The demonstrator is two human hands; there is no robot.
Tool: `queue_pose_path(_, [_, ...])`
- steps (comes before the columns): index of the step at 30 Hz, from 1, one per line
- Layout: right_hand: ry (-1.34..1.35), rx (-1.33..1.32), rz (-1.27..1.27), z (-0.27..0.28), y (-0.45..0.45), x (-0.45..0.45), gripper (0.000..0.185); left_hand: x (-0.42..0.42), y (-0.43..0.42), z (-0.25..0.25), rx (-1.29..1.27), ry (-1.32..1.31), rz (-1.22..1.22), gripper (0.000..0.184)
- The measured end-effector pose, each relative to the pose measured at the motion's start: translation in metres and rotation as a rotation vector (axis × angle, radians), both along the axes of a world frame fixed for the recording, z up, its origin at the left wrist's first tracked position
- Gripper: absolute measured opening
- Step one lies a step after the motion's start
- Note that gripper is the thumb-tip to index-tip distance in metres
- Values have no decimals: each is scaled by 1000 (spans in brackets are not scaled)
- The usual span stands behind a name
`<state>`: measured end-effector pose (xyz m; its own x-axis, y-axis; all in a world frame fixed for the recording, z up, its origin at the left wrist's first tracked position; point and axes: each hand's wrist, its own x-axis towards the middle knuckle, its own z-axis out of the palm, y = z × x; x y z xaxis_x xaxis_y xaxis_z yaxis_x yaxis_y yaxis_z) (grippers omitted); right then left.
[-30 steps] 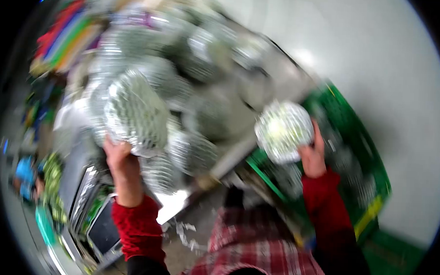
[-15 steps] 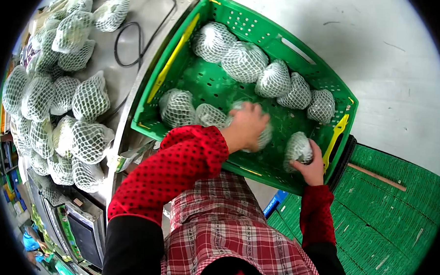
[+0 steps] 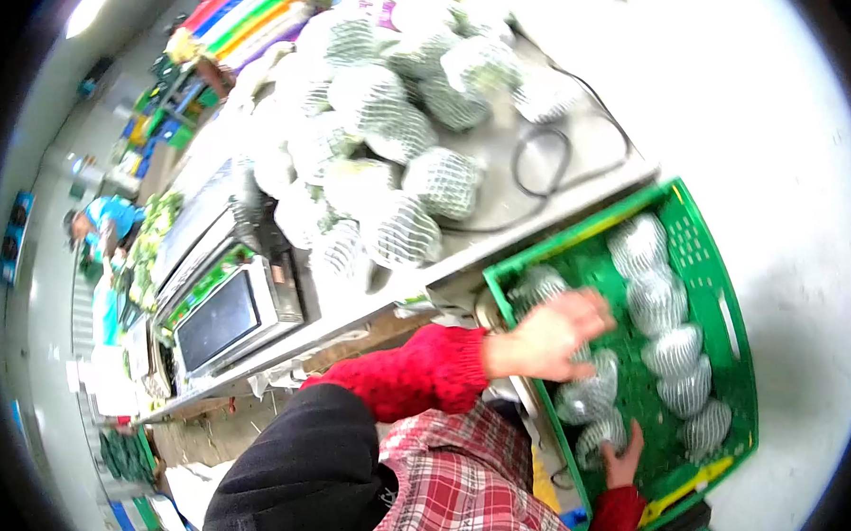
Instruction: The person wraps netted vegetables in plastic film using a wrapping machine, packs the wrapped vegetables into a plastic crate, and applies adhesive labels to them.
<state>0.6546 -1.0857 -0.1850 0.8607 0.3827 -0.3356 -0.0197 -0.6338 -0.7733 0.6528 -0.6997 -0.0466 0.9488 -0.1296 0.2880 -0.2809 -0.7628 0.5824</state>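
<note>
Inside a green plastic crate (image 3: pixel 739 374) lie two rows of round produce in white foam netting; the kind of produce is hidden. My left hand (image 3: pixel 557 338) is above the crate's left row, fingers stretched out and somewhat blurred, with nothing seen in it. It partly covers the pieces there, beside a netted piece (image 3: pixel 589 391). At the near end of that row, my right hand (image 3: pixel 623 459) has its thumb against another netted piece (image 3: pixel 600 438), fingers spread apart. The right-hand row includes a netted piece (image 3: pixel 657 302).
A metal table (image 3: pixel 504 217) left of the crate carries a heap of netted produce (image 3: pixel 364 139) and a black cable (image 3: pixel 567 167). A scale with a dark screen (image 3: pixel 219 321) stands at its near end. Another person in blue (image 3: pixel 114 219) is farther back on the left.
My view has swung left, so the crate appears lower right. The netted piece from my right hand now sits at the near row's end, that hand's fingers loosened. My left hand has come up off the row.
</note>
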Motion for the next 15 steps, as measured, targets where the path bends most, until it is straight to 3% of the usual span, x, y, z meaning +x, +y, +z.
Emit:
queue_pose_path(1, [19,-18,-167,-6,-12,-11,70,-12,37,28,73,-41,172,75])
queue_pose_path(2, [-25,-64,-241,-18,-16,5,64,-27,74,31,286,-111,455,76])
queue_pose_path(3, [-64,-127,-359,-21,-25,2,59,-42,112,26,306,-83,550,80])
queue_pose_path(4, [-47,-163,-435,0,-6,7,58,-57,145,31,548,0,683,87])
queue_pose_path(5, [-34,-198,-498,27,19,12,57,-74,166,36,621,190,809,98])
queue_pose_path(7, [-132,-128,-319,40,50,29,59,-101,200,30,512,357,793,108])
queue_pose_path(9, [-287,2,-108,60,107,54,71,-109,203,19,395,338,815,108])
queue_pose_path(11, [-352,311,148,125,192,43,45,-112,204,12,325,162,882,104])
queue_pose_path(13, [-27,368,230,161,247,23,42,-123,205,23,125,14,1020,100])
queue_pose_path(15, [581,609,208,129,291,16,51,-141,210,45,-53,-64,1203,96])
